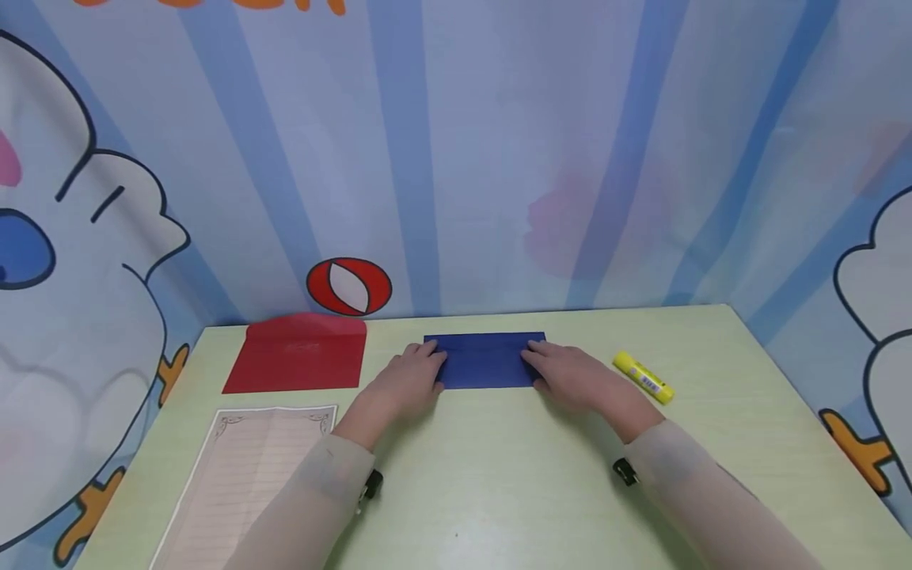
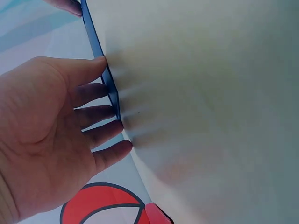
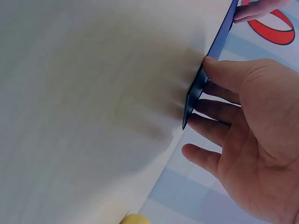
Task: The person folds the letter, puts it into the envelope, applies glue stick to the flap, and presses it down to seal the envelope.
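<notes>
A flat, dark blue envelope (image 1: 488, 361) lies on the table near its back edge. At its left end, my left hand (image 1: 409, 376) rests with fingers extended and fingertips on the paper. My right hand (image 1: 570, 376) touches the right end in the same way. In the left wrist view, the thumb of the left hand (image 2: 51, 107) meets the near edge of the blue envelope (image 2: 96, 39) while the other fingers reach over it. The right wrist view has the right hand (image 3: 252, 121) with its thumb at the edge and the little finger off the blue envelope (image 3: 219, 44).
Left of the blue envelope lies a red envelope (image 1: 295, 360) with its flap raised toward the back. A lined letter sheet (image 1: 249, 475) with a decorated border is in front of it, partly under the left forearm. A yellow glue stick (image 1: 643, 378) lies beyond the right hand. A printed backdrop (image 1: 470, 158) stands behind the table.
</notes>
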`<state>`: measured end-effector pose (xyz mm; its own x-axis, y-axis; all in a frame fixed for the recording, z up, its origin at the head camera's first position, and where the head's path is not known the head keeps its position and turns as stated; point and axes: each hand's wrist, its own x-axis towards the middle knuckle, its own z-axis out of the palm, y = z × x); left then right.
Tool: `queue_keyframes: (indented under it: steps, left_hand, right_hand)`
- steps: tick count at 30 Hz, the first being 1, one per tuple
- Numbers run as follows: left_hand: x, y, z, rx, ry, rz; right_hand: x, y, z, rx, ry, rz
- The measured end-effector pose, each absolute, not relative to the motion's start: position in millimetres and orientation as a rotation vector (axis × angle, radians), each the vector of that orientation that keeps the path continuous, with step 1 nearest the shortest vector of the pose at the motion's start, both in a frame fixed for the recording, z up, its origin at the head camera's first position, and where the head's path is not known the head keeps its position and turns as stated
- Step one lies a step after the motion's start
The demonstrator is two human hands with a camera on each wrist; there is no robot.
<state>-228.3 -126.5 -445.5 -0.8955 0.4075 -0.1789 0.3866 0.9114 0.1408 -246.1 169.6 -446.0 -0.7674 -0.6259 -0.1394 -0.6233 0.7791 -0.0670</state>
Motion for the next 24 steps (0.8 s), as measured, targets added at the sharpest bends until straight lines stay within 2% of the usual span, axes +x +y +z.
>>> queue_keyframes:
  steps: [12,24]
  left_hand:
    - [-234,-123,-442,0.547,2.879,0.192]
    - [-224,-132,-433,0.494,2.915,0.366]
  right_hand:
    - [-254,168,-444,-0.911,2.790,-0.035]
    - [-240,171,-436,-0.963,2.852,-0.124]
